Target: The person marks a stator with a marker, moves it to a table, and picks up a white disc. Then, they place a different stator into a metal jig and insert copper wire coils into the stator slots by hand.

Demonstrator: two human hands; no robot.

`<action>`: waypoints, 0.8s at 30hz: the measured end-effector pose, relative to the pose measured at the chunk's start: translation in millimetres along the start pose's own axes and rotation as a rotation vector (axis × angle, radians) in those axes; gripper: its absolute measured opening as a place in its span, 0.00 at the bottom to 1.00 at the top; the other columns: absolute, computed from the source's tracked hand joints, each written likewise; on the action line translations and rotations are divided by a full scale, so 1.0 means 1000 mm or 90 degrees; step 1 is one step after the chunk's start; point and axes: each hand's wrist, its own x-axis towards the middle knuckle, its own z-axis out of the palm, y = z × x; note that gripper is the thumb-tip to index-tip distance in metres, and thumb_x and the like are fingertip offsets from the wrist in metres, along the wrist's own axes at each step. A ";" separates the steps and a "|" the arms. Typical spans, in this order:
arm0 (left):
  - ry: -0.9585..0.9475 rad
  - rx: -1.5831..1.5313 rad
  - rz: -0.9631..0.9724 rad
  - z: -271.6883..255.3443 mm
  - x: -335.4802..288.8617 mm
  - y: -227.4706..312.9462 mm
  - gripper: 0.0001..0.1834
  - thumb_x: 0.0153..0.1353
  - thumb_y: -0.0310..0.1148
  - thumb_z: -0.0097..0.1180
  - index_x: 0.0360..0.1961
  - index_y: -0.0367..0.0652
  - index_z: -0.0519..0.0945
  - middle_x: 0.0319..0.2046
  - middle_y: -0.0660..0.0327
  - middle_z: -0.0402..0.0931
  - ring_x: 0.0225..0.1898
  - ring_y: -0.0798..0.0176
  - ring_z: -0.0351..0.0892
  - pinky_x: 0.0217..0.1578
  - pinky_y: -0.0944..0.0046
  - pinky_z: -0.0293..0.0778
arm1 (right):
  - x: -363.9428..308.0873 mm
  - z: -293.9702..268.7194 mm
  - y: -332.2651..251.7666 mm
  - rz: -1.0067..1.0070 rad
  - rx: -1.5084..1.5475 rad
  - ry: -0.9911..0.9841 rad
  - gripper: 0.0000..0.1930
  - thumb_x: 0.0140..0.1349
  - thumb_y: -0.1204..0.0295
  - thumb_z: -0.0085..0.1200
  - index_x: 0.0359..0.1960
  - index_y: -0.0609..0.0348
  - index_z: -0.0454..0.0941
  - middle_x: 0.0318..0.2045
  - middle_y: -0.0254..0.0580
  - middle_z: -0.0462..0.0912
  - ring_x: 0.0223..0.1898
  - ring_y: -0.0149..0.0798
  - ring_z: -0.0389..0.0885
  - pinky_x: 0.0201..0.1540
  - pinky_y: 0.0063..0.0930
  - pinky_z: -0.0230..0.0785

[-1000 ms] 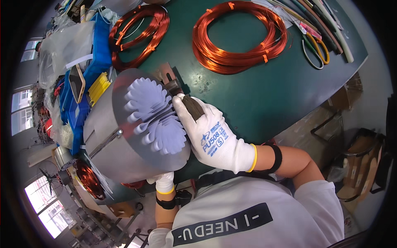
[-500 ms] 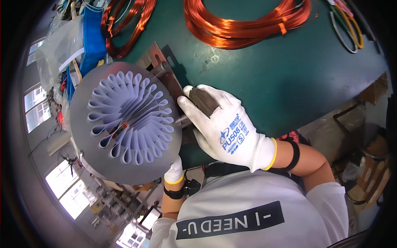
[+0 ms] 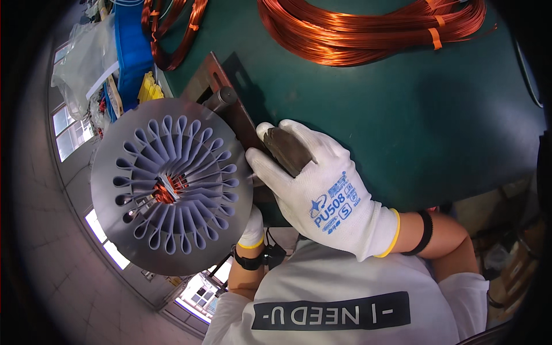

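Note:
A round grey motor stator (image 3: pixel 123 241) stands at the left, its face toward me. Folded pale-lilac slot liners (image 3: pixel 183 230) loop out of its slots in a ring, and orange copper wire (image 3: pixel 166 190) shows inside the bore. Against its lower right edge is my left hand (image 3: pixel 251 227) in a white glove, its fingers hidden behind the stator. My right hand (image 3: pixel 328 184), also white-gloved, is beside the stator's right edge. Between its fingers it holds a dark brown flat piece (image 3: pixel 289 150). Whether its fingertips touch the stator I cannot tell.
A rusty metal bracket (image 3: pixel 233 109) with a round pin stands behind the stator on the green table (image 3: pixel 391 109). Large coils of copper wire (image 3: pixel 345 43) lie at the far side, a smaller coil (image 3: pixel 172 52) at far left. A blue bin (image 3: pixel 131 54) borders the table's left.
My view has shifted, and the stator now faces me more squarely, showing more copper wire in its bore. The right hand keeps the brown piece and stays beside the stator.

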 end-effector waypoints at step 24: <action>0.001 -0.117 0.028 0.008 -0.017 -0.055 0.50 0.64 0.72 0.24 0.69 0.37 0.54 0.68 0.52 0.56 0.68 0.54 0.56 0.68 0.54 0.53 | 0.171 -0.169 0.031 -0.208 -0.748 -0.090 0.14 0.60 0.74 0.48 0.46 0.51 0.80 0.41 0.50 0.82 0.47 0.50 0.80 0.49 0.42 0.72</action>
